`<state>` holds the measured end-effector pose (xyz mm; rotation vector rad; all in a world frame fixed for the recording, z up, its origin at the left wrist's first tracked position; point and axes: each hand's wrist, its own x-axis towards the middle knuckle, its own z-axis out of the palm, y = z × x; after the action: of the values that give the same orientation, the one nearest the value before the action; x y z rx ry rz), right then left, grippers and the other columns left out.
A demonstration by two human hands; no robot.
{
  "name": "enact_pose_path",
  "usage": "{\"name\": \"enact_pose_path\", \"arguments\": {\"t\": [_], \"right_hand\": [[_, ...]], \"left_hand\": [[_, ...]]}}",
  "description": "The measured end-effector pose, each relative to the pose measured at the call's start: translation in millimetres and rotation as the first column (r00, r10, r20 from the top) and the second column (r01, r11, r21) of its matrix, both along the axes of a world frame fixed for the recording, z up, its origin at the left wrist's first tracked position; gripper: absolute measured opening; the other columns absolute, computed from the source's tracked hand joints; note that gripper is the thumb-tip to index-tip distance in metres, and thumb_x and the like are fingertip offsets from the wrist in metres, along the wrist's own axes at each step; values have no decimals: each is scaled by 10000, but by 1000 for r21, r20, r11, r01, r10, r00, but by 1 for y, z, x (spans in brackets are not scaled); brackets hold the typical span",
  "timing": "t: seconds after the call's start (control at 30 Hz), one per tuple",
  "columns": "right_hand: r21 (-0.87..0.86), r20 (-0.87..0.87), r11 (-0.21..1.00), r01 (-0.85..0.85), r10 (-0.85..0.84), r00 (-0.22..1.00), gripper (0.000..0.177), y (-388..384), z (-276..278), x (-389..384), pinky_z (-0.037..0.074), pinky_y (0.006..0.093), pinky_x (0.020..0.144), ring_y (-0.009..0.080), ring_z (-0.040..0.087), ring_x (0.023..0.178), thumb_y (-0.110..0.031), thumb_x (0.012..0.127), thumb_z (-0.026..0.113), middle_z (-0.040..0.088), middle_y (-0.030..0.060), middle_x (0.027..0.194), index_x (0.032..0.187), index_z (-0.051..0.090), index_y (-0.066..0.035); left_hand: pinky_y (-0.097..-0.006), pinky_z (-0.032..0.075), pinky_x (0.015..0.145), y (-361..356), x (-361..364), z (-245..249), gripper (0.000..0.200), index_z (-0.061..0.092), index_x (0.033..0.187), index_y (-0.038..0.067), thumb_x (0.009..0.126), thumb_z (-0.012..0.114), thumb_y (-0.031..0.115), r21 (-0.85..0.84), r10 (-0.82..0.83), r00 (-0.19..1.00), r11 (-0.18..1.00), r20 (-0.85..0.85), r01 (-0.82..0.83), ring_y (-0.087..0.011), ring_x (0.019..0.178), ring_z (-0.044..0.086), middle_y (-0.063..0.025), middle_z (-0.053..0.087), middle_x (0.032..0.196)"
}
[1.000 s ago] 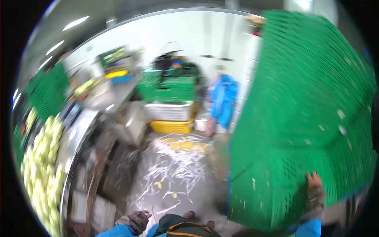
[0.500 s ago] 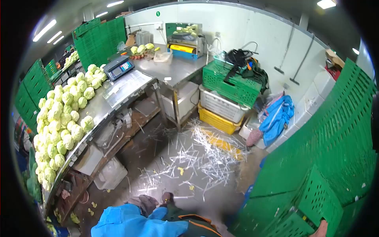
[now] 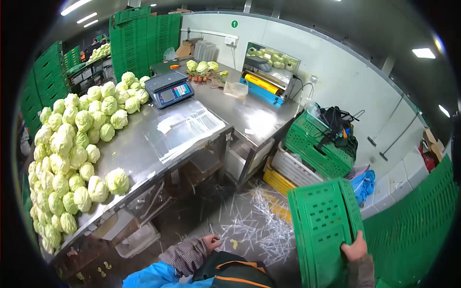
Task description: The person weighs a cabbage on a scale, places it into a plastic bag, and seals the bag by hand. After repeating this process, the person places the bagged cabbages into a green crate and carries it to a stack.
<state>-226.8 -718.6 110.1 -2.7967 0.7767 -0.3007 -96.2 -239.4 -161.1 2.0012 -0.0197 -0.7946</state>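
Green crate: in R hand, person's R side, beside tall green stack; inside can't be made out.
R hand: clamped on crate's R edge, fingers curled round, forearm rising from btm of view.
L hand: well apart from R, fingers loosely spread, held out over floor w/ white strips, nr dark apron.
By wall: top crate w/ black bag on it; white crate mid; yellow crate btm.
Corner bench: whitish tub, contents unclear.
Metal table: cabbages heaped loose, nr scale.
Under table: white bin, contents unclear.
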Motion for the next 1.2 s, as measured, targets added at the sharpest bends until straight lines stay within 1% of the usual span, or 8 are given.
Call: {"name": "enact_pose_path", "arguments": {"t": [0.27, 0.3, 0.33, 0.57, 0.67, 0.8, 0.93, 1.2], "right_hand": [[73, -178, 958, -278, 287, 941, 728, 58, -5, 326, 491, 464, 724, 415, 611, 801, -420, 580, 704, 616, 262, 837, 1075, 401, 19], [85, -224, 951, -297, 308, 924, 742, 68, -3, 370, 487, 464, 750, 418, 605, 830, -420, 578, 698, 612, 267, 875, 1092, 392, 18], [109, -248, 937, -331, 348, 904, 763, 72, -8, 412, 488, 458, 762, 412, 604, 850, -428, 582, 694, 610, 266, 900, 1106, 380, 29], [174, -468, 858, -483, 503, 727, 910, 146, -39, 671, 475, 422, 853, 353, 603, 949, -508, 622, 674, 604, 242, 1024, 1239, 329, 64], [157, -462, 819, -552, 555, 692, 948, 169, -67, 759, 489, 410, 808, 356, 610, 916, -489, 600, 690, 604, 265, 986, 1257, 315, 83], [180, -488, 814, -553, 562, 668, 980, 193, -86, 818, 489, 423, 845, 355, 599, 955, -492, 615, 705, 577, 264, 1074, 1301, 275, 60], [194, -550, 832, -520, 531, 644, 979, 203, -90, 866, 482, 423, 884, 354, 586, 1007, -474, 637, 715, 545, 262, 1159, 1318, 245, 50], [150, -485, 780, -607, 593, 642, 956, 194, -93, 889, 498, 451, 813, 392, 597, 951, -506, 637, 728, 578, 276, 1052, 1274, 290, 57]], "left_hand": [[-268, 481, 835, 12, 142, 96, 374, 554, 1159, 40, 834, 643, 201, -389, 151, 942, 921, 301, -23, -145, 921, 614, -106, 634, 986], [-236, 461, 842, 19, 159, 118, 329, 531, 1162, 11, 865, 607, 130, -308, 110, 948, 951, 298, -13, -88, 928, 576, -38, 615, 977], [-237, 457, 848, 21, 170, 126, 316, 530, 1159, 10, 870, 601, 116, -497, 233, 960, 858, 155, -128, -82, 931, 568, -28, 608, 980], [-244, 456, 851, 36, 260, 187, 340, 499, 1187, -3, 877, 593, 100, -487, 344, 936, 832, 76, -266, -94, 913, 577, -36, 601, 945], [-321, 481, 795, 49, 308, 188, 478, 506, 1199, 33, 830, 635, 306, -352, 287, 892, 922, 350, -159, -213, 852, 608, -125, 635, 975], [-262, 463, 848, 73, 391, 183, 358, 517, 1186, 5, 871, 610, 147, -371, 267, 945, 910, 189, -184, -119, 920, 586, -62, 605, 984], [-279, 468, 866, 69, 481, 195, 381, 497, 1207, 0, 869, 606, 137, -278, 96, 951, 960, 293, -11, -145, 958, 583, -90, 599, 1015], [-362, 462, 841, -26, 655, 179, 408, 548, 1141, 37, 793, 665, 217, 9, -314, 579, 884, 752, 467, -316, 915, 556, -138, 569, 999]]}}
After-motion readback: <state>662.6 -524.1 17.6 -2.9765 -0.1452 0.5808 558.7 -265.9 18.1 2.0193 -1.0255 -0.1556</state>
